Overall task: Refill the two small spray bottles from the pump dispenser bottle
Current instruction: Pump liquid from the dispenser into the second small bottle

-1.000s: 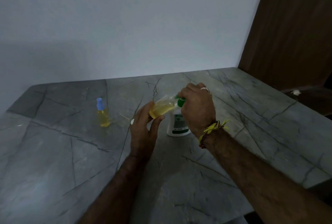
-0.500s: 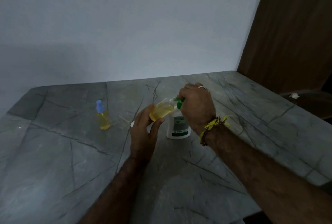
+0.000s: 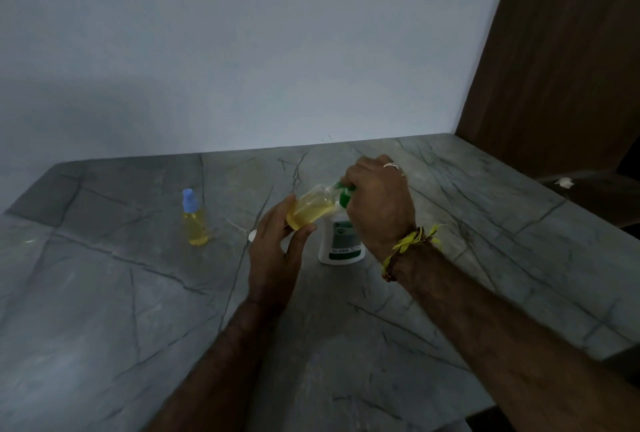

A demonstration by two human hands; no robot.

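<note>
The open small bottle [image 3: 309,210], tilted with its mouth at the green pump head [image 3: 343,193], was pinched between left hand [image 3: 273,256] fingers and thumb. The right hand [image 3: 379,204] curled closed over the pump of the dispenser bottle [image 3: 341,241], which stood on the grey table [image 3: 104,310]. A capped spray bottle [image 3: 194,218] stood well apart.

Setting: a domestic interior, most likely a home counter or table area. Evidence: a grey stone-look slab [image 3: 104,293] with dark veining forms the work surface and butts against a plain, unadorned pale wall [image 3: 242,50]. A dark brown wood-grain panel [image 3: 561,50], of the kind used for a door or cupboard, stands at the right. Household toiletry items are present: a white pump dispenser bottle [image 3: 341,242] and a small spray bottle [image 3: 194,220]. Lighting is dim.
</note>
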